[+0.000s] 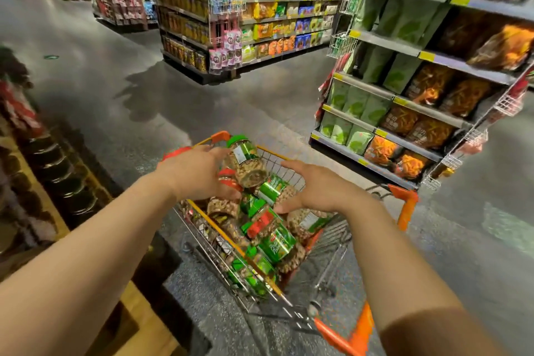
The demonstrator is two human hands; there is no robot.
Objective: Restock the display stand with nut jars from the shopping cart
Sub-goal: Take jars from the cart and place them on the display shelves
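Right now I am watching my left hand (199, 173) gripping a green-lidded jar (245, 160) above the shopping cart (260, 243) while my right hand (315, 188) is hovering open, risking a one-sided slip onto the heaped jars (274, 240).
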